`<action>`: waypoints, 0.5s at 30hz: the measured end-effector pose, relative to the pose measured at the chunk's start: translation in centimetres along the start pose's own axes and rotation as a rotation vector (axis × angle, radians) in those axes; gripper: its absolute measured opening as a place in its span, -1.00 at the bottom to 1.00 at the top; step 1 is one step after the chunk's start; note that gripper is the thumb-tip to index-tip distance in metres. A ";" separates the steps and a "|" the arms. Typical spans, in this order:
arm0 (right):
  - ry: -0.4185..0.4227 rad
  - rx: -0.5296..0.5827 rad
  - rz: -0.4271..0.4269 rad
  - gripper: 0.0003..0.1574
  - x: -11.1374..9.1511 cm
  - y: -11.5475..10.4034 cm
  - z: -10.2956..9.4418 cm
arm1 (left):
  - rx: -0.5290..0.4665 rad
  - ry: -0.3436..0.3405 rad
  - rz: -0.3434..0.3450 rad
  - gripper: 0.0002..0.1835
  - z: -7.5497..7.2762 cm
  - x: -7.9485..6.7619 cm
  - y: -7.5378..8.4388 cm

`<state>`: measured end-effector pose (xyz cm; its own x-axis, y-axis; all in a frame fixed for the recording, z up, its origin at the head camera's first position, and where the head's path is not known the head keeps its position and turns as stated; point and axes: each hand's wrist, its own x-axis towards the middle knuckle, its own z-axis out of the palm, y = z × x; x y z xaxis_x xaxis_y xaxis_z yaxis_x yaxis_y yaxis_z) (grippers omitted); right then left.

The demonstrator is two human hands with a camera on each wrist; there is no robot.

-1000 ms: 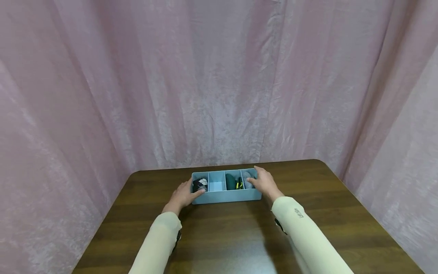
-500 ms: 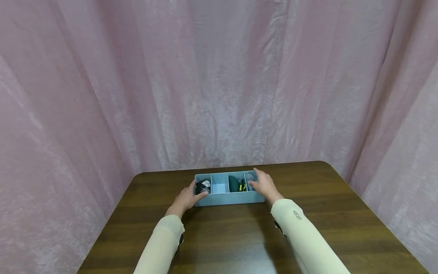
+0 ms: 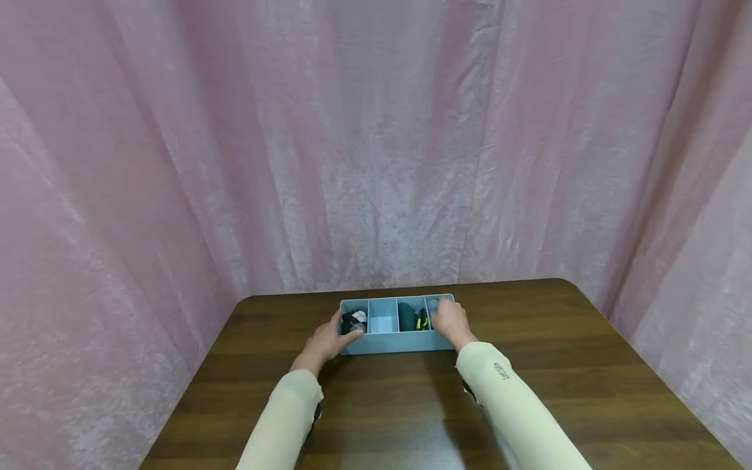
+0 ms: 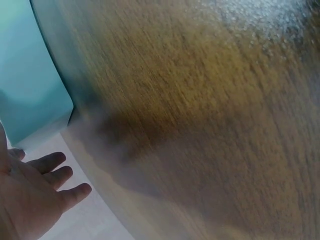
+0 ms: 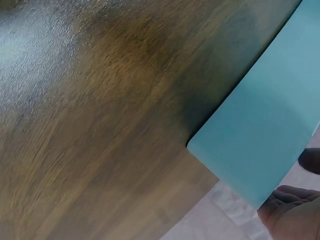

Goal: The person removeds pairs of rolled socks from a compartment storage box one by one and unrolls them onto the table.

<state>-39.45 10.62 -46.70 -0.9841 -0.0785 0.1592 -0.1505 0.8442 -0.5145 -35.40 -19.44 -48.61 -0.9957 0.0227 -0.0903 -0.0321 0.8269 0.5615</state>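
Note:
A light blue divided box (image 3: 399, 343) stands near the table's back edge. My left hand (image 3: 324, 341) rests at its left end, thumb over the front rim. In the left wrist view the fingers (image 4: 50, 162) stretch out loosely beside the box's end. My right hand (image 3: 451, 322) reaches down into the rightmost compartment, over a grey bundled sock (image 3: 433, 305); its fingertips are hidden, so I cannot tell if they pinch it. An argyle sock (image 3: 355, 320) fills the left compartment. A dark green sock (image 3: 406, 317) and a black-and-yellow one (image 3: 422, 320) share another.
The brown wooden table (image 3: 388, 405) spreads out in front of the box. Pink curtains (image 3: 364, 163) hang close behind the table and along both sides.
My right hand has moved from the box's right end inward over the grey sock, its spread fingers drawing together. The left hand stays at the left end. The whole view has shifted slightly.

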 end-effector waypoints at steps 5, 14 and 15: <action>0.016 -0.036 0.020 -0.84 -0.1 0.0 0.2 | -0.006 0.001 -0.002 0.01 0.1 0.0 0.0; 0.024 -0.171 -0.079 -0.62 -0.2 0.0 0.8 | -0.011 0.003 -0.003 0.02 0.0 -0.1 0.0; 0.028 -0.199 -0.093 -0.60 -0.2 -0.1 0.8 | -0.015 0.004 -0.003 0.02 0.0 -0.1 0.0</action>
<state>-39.32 10.15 -47.36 -0.9635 -0.1482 0.2230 -0.2161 0.9222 -0.3208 -35.27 -19.42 -48.59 -0.9959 0.0177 -0.0888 -0.0366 0.8186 0.5732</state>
